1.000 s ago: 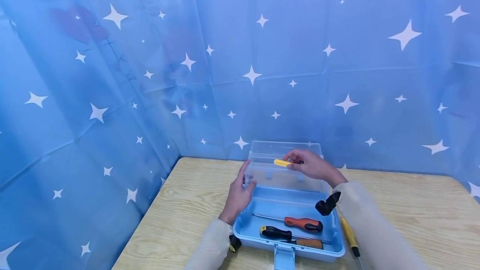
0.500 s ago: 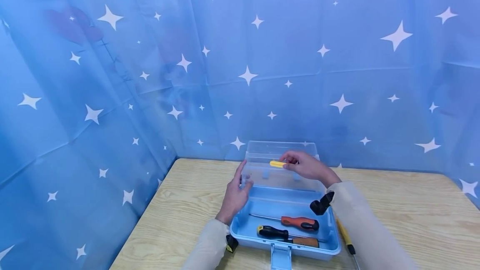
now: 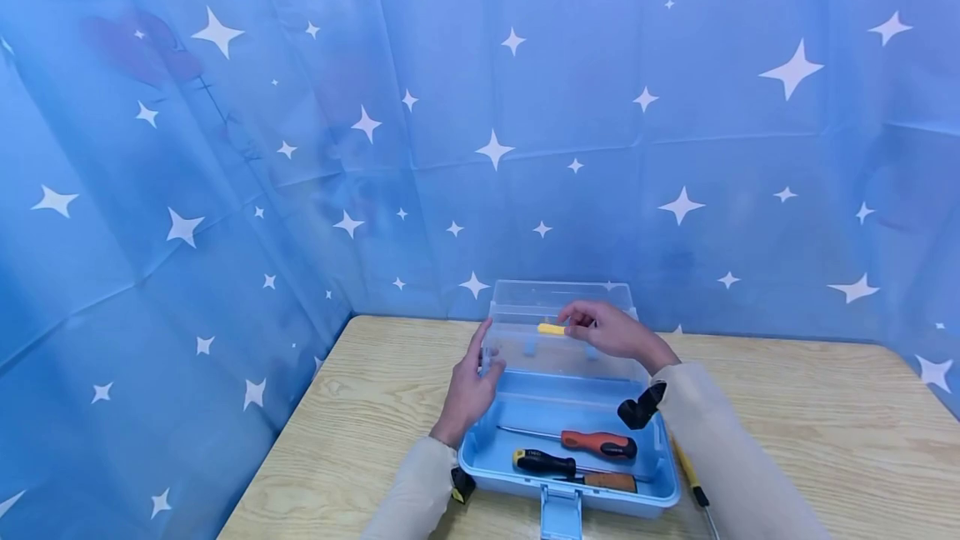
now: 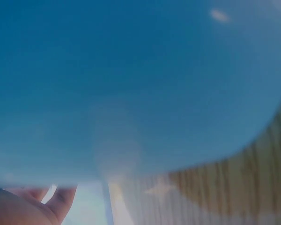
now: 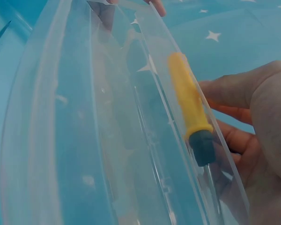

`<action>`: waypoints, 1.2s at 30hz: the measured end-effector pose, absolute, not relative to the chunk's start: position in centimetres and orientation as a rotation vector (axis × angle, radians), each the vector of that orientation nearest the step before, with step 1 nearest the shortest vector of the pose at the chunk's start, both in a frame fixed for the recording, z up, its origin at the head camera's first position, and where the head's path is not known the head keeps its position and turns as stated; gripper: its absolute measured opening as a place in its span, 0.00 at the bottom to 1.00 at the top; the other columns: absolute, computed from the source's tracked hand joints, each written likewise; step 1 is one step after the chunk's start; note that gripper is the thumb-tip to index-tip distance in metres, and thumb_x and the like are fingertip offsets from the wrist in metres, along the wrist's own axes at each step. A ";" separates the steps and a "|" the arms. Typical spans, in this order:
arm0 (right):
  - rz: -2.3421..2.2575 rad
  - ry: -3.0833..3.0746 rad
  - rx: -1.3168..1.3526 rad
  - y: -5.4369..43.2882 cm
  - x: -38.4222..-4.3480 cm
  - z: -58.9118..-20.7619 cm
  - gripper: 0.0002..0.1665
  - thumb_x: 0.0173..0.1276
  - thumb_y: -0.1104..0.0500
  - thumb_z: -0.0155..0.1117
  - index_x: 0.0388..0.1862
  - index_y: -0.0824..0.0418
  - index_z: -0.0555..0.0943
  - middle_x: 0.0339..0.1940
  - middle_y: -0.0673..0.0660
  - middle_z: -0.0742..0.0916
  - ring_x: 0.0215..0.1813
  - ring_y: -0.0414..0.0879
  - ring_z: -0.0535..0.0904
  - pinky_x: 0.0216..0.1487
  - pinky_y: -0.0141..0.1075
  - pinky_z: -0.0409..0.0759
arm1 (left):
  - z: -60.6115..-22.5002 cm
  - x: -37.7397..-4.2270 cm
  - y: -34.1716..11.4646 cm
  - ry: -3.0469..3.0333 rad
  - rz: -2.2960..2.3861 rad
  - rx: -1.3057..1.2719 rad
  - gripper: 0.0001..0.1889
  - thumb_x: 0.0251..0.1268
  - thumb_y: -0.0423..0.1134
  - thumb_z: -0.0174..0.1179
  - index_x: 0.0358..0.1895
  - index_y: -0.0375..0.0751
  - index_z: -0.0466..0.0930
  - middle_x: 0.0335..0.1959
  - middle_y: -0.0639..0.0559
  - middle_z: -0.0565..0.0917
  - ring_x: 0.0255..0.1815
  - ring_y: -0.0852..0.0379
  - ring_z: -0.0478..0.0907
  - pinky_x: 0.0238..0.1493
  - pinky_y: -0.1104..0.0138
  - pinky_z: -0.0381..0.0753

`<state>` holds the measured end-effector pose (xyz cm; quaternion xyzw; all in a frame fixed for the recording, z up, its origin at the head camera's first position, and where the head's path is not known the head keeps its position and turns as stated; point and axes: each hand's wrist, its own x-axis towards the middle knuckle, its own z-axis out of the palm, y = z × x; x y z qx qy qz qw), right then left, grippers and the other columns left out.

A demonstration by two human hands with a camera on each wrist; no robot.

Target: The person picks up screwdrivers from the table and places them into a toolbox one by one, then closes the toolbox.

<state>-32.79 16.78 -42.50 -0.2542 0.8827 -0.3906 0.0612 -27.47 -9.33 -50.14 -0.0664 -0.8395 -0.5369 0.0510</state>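
While left hand (image 3: pixel 471 386) steadies clear lid (image 3: pixel 525 307), right fingers (image 3: pixel 581 325) pinch yellow screwdriver (image 3: pixel 551 329) (behind lid).

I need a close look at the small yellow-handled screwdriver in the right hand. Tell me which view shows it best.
The right wrist view: the yellow-handled screwdriver fills the frame, seen through the clear tray, with the right hand beside it. The head view shows only a small yellow tip. The left wrist view shows none of it.
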 end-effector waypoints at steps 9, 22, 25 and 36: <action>-1.206 2.678 -0.774 16.9 -32.7 -42.6 0.12 0.74 0.62 0.59 0.53 0.62 0.81 0.38 0.53 0.83 0.41 0.48 0.76 0.43 0.40 0.78 | -50.2 -27.5 -9.3 -2.559 -1.626 -0.202 0.33 0.77 0.47 0.50 0.77 0.76 0.48 0.71 0.46 0.72 0.67 0.43 0.73 0.61 0.42 0.75; -1.256 2.674 -0.756 16.9 -32.6 -42.7 0.10 0.73 0.61 0.61 0.50 0.58 0.82 0.38 0.53 0.83 0.41 0.48 0.76 0.43 0.40 0.78 | -50.2 -27.5 -9.2 -2.564 -1.614 -0.197 0.33 0.77 0.45 0.50 0.77 0.77 0.48 0.71 0.46 0.72 0.67 0.43 0.74 0.61 0.43 0.76; -1.257 2.677 -0.749 16.9 -32.6 -42.6 0.10 0.73 0.62 0.60 0.50 0.58 0.82 0.38 0.53 0.83 0.42 0.48 0.76 0.42 0.40 0.78 | -50.2 -27.5 -9.2 -2.564 -1.614 -0.204 0.33 0.77 0.46 0.50 0.77 0.76 0.48 0.72 0.47 0.71 0.67 0.43 0.73 0.62 0.43 0.76; -1.277 2.721 -0.716 16.8 -32.2 -42.6 0.09 0.73 0.62 0.60 0.50 0.59 0.82 0.39 0.53 0.83 0.42 0.48 0.76 0.41 0.39 0.78 | -50.2 -27.4 -9.2 -2.561 -1.599 -0.196 0.34 0.77 0.44 0.50 0.77 0.77 0.47 0.71 0.47 0.72 0.68 0.42 0.73 0.61 0.42 0.75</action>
